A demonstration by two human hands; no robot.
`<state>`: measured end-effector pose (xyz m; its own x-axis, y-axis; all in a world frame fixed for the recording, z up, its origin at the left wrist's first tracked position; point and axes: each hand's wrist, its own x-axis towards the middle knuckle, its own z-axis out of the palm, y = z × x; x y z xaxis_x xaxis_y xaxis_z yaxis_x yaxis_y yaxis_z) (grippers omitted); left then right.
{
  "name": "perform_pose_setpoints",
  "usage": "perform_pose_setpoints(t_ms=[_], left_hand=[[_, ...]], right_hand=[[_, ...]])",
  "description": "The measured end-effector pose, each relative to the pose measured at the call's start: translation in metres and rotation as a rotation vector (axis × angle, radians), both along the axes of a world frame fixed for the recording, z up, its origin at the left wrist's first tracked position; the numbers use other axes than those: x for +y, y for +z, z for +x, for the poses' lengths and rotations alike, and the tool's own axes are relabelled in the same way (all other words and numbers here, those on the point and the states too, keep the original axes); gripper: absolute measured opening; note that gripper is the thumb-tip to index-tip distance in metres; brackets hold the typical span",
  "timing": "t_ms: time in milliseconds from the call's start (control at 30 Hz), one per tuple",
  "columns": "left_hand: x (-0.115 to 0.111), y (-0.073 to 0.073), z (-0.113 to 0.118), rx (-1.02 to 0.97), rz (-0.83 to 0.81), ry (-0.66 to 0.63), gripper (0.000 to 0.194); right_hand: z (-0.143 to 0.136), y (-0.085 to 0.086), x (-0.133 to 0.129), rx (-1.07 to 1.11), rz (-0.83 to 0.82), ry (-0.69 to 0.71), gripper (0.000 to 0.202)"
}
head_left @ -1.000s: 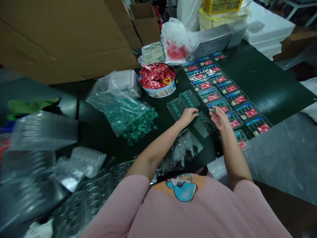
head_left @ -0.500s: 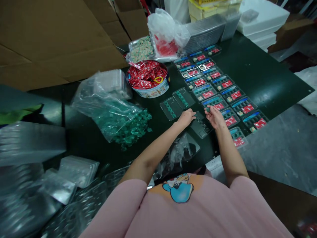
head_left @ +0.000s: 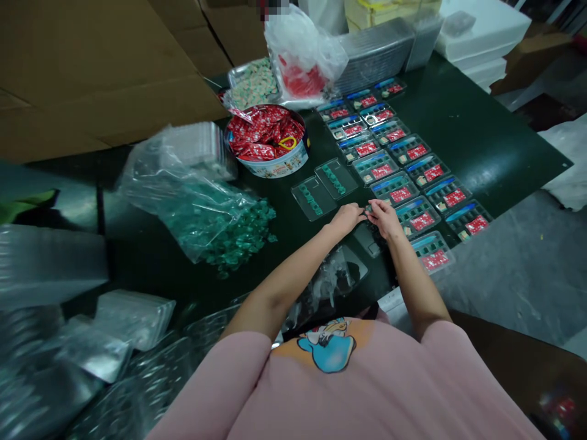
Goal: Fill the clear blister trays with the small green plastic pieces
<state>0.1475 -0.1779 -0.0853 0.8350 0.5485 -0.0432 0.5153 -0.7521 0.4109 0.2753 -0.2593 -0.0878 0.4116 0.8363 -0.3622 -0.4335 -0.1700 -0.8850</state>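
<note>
My left hand (head_left: 348, 217) and my right hand (head_left: 381, 216) come together over a clear plastic tray (head_left: 368, 239), partly hidden beneath them. The fingers of both hands are closed in a pinch; whatever lies between them is too small to make out. Just beyond my left hand, two clear trays (head_left: 300, 205) (head_left: 345, 173) each carry a row of green pieces. Right of my hands stand rows of filled trays (head_left: 422, 221) with red packets and blue items. A heap of green pieces (head_left: 241, 235) spills from a plastic bag (head_left: 160, 177) on the left.
A round tin (head_left: 275, 166) of red packets stands behind the trays. Farther back are a tray of pale pieces (head_left: 254, 84), a white bag (head_left: 300, 55) and stacked clear containers (head_left: 376, 52). Cardboard (head_left: 101, 73) borders the back left; clear plastic packs (head_left: 132, 318) fill the near left.
My right hand has moved left, and its fingertips now meet those of my left hand over the tray. The whole view has shifted slightly.
</note>
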Motion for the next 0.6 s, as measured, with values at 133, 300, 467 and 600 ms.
perform_pose_setpoints(t_ms=[133,300,467,600], left_hand=[[-0.007,0.002,0.006,0.073,0.040,0.024,0.028],[-0.002,0.002,-0.001,0.114,0.081,0.122,0.023],[0.008,-0.008,-0.018,0.030,0.124,0.132,0.033],[0.008,-0.010,-0.022,-0.037,0.069,0.121,0.035]], right_hand=[[-0.002,-0.002,0.003,-0.015,0.012,0.009,0.041],[0.000,0.003,0.004,-0.027,0.057,-0.050,0.039],[0.000,0.010,0.004,0.004,0.047,-0.033,0.033],[-0.002,0.012,0.004,0.046,0.037,0.013,0.034]])
